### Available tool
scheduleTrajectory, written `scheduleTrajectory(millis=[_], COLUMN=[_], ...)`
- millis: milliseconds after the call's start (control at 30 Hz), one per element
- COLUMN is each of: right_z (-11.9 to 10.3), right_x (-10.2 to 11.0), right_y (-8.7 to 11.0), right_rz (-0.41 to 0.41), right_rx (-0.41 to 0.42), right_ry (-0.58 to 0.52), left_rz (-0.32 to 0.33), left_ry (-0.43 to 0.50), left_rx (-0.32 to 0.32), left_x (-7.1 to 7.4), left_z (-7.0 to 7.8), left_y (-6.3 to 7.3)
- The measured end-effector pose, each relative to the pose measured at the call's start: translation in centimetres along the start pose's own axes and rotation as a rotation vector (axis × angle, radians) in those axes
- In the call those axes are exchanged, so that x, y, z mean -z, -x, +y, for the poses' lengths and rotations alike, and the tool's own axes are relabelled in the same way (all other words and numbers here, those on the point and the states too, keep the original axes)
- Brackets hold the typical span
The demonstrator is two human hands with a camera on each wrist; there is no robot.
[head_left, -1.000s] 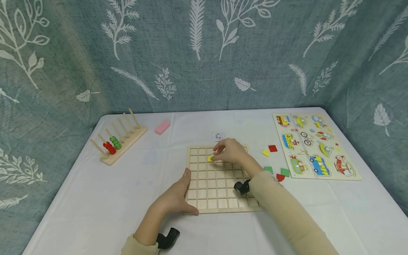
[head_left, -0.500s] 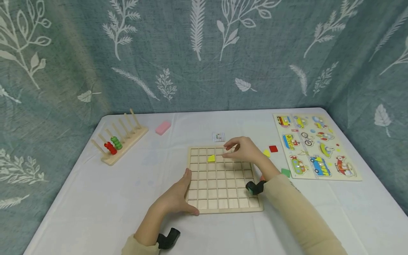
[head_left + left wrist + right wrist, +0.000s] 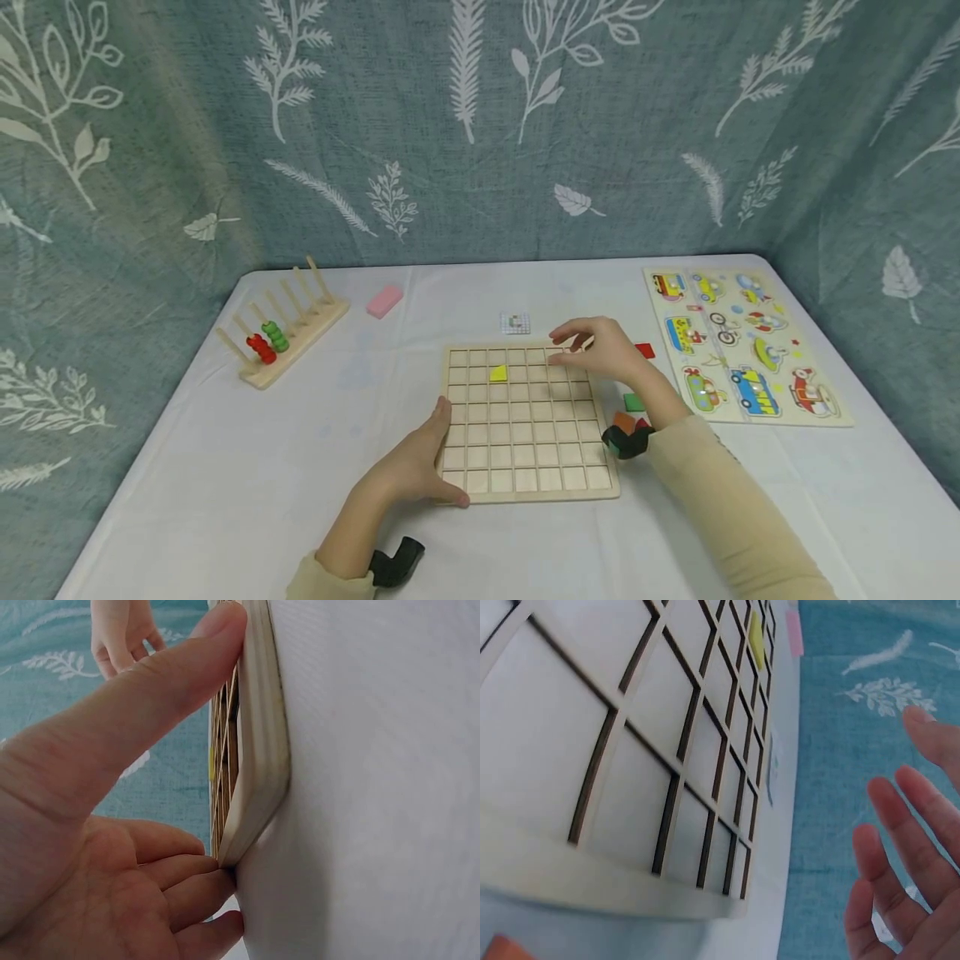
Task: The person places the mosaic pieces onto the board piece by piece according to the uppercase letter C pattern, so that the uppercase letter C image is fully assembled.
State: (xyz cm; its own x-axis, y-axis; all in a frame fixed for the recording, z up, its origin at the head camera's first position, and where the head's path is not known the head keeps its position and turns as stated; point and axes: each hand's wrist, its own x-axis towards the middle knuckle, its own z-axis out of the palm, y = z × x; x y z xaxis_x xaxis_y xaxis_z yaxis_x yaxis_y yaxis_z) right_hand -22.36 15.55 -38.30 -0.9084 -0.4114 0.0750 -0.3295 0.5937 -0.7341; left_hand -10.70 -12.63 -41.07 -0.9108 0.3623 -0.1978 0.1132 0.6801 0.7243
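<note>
A square wooden grid board point(image 3: 501, 458) lies on the white table, with one yellow piece point(image 3: 498, 373) sitting in an upper cell. My left hand point(image 3: 408, 462) rests at the board's near left corner. In the left wrist view its thumb point(image 3: 217, 645) touches the near edge while the fingers touch the left side. Above the board's far right corner hovers my right hand point(image 3: 606, 354), fingers apart and loosely bent, holding nothing. Just right of the board lie a green piece point(image 3: 633, 402), an orange piece point(image 3: 624, 421) and a red piece point(image 3: 645, 351), partly behind the right hand and arm.
A small printed card point(image 3: 515, 322) lies beyond the board. At the far left are a pink block point(image 3: 385, 301) and a wooden peg stand point(image 3: 300, 343) with red and green beads. A vehicle picture puzzle board point(image 3: 720, 358) lies to the right.
My right hand has let go of the yellow piece, which stays in its cell, and has moved right across the board. The left hand has stayed in place.
</note>
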Motion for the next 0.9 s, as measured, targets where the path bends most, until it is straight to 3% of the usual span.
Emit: scheduleTrajectory(millis=[200, 900], right_z=[0.5, 4.4], right_x=[0.8, 4.6], right_y=[0.5, 3.0], right_rz=[0.029, 0.108], right_rx=[0.019, -0.037], right_ry=[0.007, 0.026], left_rz=[0.006, -0.004], left_ry=[0.009, 0.004], left_rx=[-0.002, -0.008], left_x=[-0.1, 0.1], left_z=[-0.1, 0.2], left_y=[-0.1, 0.0])
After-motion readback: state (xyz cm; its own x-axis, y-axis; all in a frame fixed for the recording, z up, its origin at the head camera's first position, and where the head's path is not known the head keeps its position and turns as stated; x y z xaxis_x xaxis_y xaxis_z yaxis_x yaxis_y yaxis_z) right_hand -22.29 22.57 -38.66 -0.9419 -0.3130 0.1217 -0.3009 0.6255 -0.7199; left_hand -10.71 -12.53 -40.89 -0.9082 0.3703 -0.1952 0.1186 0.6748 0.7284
